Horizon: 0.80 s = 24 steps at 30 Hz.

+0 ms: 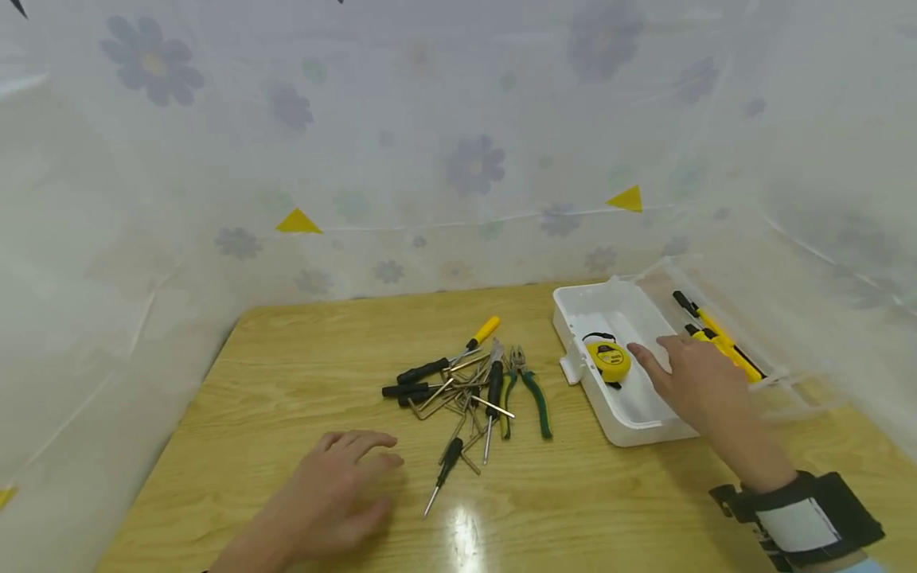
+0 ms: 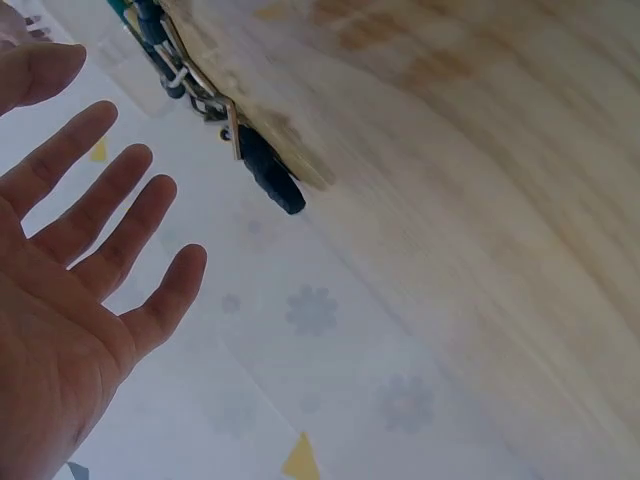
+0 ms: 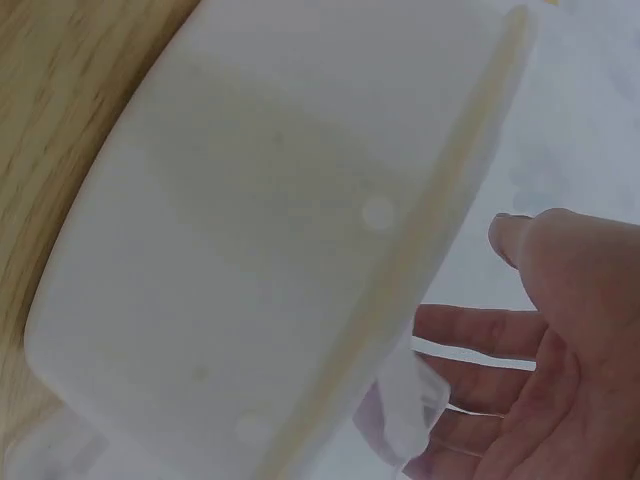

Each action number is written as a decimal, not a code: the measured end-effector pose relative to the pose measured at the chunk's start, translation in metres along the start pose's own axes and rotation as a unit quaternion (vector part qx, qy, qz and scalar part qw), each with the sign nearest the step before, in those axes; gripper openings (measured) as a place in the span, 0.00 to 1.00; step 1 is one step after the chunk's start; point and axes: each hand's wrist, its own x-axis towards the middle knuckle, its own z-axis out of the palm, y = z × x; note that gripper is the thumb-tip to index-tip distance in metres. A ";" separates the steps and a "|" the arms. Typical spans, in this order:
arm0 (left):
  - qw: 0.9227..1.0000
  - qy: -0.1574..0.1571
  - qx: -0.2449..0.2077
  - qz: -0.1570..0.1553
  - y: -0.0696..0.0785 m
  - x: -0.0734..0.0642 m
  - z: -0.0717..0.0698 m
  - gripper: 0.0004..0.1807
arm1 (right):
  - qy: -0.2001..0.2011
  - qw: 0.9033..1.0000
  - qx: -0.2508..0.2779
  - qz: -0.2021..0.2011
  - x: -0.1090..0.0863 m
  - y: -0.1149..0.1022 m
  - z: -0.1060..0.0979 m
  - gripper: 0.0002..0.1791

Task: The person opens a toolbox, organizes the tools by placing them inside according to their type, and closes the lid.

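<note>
My left hand (image 1: 337,489), fingers spread and holding nothing, hovers over the wooden table just left of a heap of tools. Nearest to it lies a small screwdriver (image 1: 449,455) with a black handle. My right hand (image 1: 705,382) reaches over the white toolbox (image 1: 630,436), its thumb and fingers apart and nothing gripped. A yellow tape measure (image 1: 610,362) sits inside the box, left of the thumb. Beyond the fingers, yellow-and-black tools (image 1: 727,346) lie in the clear lid, partly hidden by the hand. In the right wrist view, the box wall (image 3: 250,250) fills much of the picture.
The heap at table centre holds several hex keys (image 1: 430,410), black-handled screwdrivers, a yellow-handled screwdriver (image 1: 483,333) and green-handled pliers (image 1: 533,398). The transparent lid (image 1: 795,390) is folded back to the right. Flowered sheeting (image 1: 473,163) with yellow triangles (image 1: 297,222) hangs around the table.
</note>
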 end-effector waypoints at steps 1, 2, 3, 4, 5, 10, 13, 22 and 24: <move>1.000 0.005 0.007 -0.007 -0.003 -0.003 -0.001 0.21 | 0.025 1.000 -0.001 -0.017 -0.002 -0.006 0.002 0.34; 1.000 0.008 0.014 -0.015 -0.006 -0.005 -0.003 0.21 | 0.060 0.997 -0.002 -0.042 -0.003 -0.011 0.005 0.31; 0.999 0.010 0.021 -0.022 -0.008 -0.008 -0.005 0.21 | 0.092 0.994 -0.001 -0.066 -0.004 -0.017 0.007 0.28; 0.999 0.012 0.026 -0.029 -0.011 -0.010 -0.006 0.21 | 0.127 0.987 0.001 -0.095 -0.005 -0.023 0.010 0.24; 0.999 0.013 0.029 -0.036 -0.013 -0.013 -0.008 0.21 | 0.156 0.980 0.003 -0.125 -0.005 -0.030 0.013 0.22; 0.997 0.023 0.037 -0.062 -0.022 -0.025 -0.015 0.21 | 0.208 0.943 0.034 -0.259 -0.007 -0.066 0.024 0.19; 0.996 0.025 0.040 -0.076 -0.026 -0.031 -0.018 0.21 | 0.185 0.925 0.037 -0.329 -0.010 -0.089 0.032 0.17; 0.994 0.036 0.048 -0.096 -0.037 -0.045 -0.020 0.21 | -0.031 0.889 0.013 -0.457 -0.040 -0.154 0.054 0.25; 0.994 0.042 0.050 -0.092 -0.038 -0.046 -0.019 0.22 | -0.059 0.884 0.000 -0.464 -0.043 -0.163 0.056 0.28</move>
